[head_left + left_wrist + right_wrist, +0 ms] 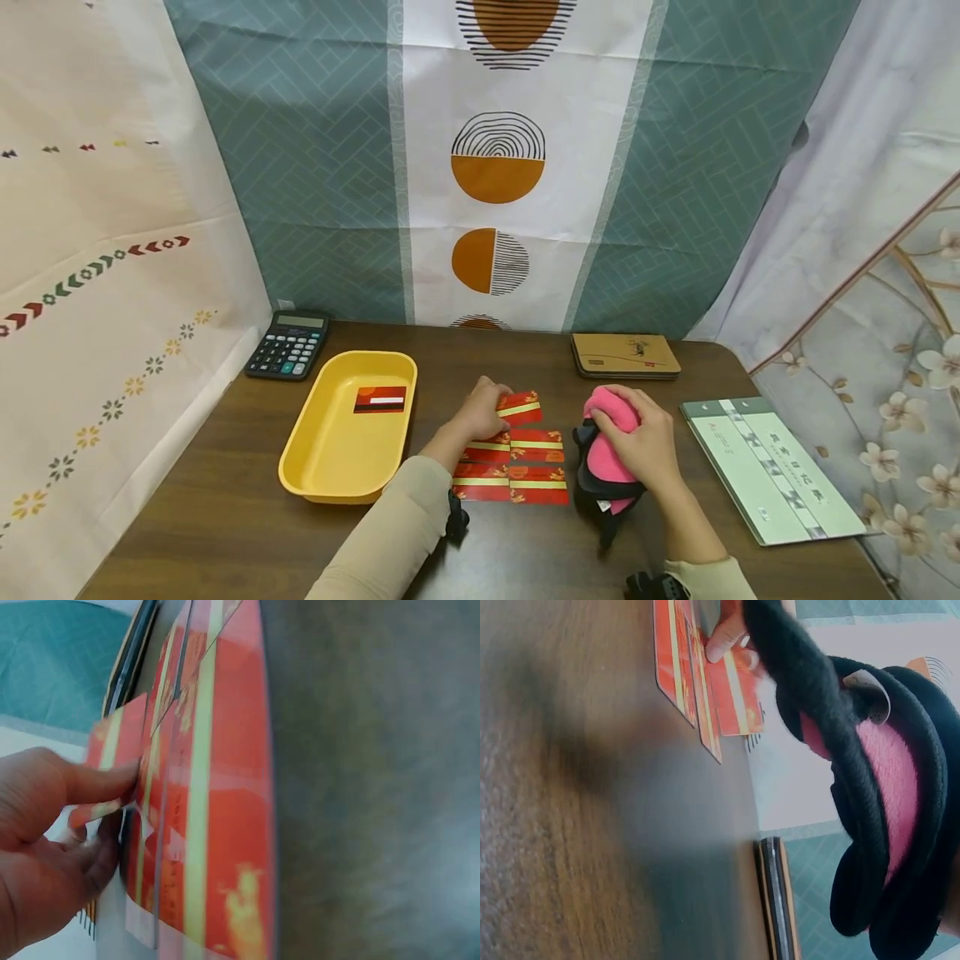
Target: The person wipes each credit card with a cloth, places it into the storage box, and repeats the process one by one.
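We see the patterned backdrop [322,158] hanging behind the far edge of the brown table [195,500], with its round orange motifs down a white strip. On that surface the biggest item is the yellow tray [337,454], lying lengthwise toward the left edge. Toward the right edge we find the pale green notebooks [772,471], stacked at a slant.

Left of those, the pink and black plush item [609,460] is in the grip of the right hand [651,437], whose thumb and fingers bend round its pink top; we cannot tell whether its lower end touches the surface. Near the far right corner we have the tan notebooks [626,356], close to the far edge, and in the far left corner the dark calculator [288,345], just beside the tray.

The left hand [480,410] reaches over the middle of the surface, its thumb and fingers drawn narrow. Below it we count four red cards [538,485] laid two by two, gold bands running across them, between the tray and the plush item. The held red card [120,742], pinched by that hand, is at the end of this group toward the far edge. A single striped card [380,400] lies inside the tray, near its far right corner.
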Demonstrator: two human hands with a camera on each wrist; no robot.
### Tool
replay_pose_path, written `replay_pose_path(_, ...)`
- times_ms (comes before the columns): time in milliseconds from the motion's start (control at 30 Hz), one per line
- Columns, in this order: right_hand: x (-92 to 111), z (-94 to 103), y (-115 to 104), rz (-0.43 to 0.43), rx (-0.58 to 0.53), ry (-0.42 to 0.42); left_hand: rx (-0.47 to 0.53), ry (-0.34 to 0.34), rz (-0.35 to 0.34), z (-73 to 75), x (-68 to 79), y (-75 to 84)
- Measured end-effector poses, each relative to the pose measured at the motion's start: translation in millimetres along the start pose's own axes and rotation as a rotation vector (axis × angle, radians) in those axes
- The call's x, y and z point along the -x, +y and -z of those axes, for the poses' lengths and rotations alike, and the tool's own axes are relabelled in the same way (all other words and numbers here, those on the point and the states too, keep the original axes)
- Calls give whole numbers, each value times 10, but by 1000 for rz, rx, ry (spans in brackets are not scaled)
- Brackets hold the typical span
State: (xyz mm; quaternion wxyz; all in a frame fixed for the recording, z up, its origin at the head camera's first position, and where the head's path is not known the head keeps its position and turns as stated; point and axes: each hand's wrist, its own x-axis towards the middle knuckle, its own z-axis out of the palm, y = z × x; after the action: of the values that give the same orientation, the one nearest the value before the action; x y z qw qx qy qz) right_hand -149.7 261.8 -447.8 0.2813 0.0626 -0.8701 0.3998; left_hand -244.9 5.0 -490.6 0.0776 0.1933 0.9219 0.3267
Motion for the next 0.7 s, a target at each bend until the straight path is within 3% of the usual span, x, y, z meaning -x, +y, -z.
replay_pose_path(200,-91,-7,-89,15,-36,68,217,129,-11,-10,21,10)
replay_pose_path(367,-234,12,-267,92,-49,66,437,252,-43,118,46,187)
replay_pose_path(567,-333,-17,-447,147,-31,28,711,225,-91,262,129,462)
replay_pose_path(700,-377,-44,-533,140,-28,57,807,214,-119,318,193,592)
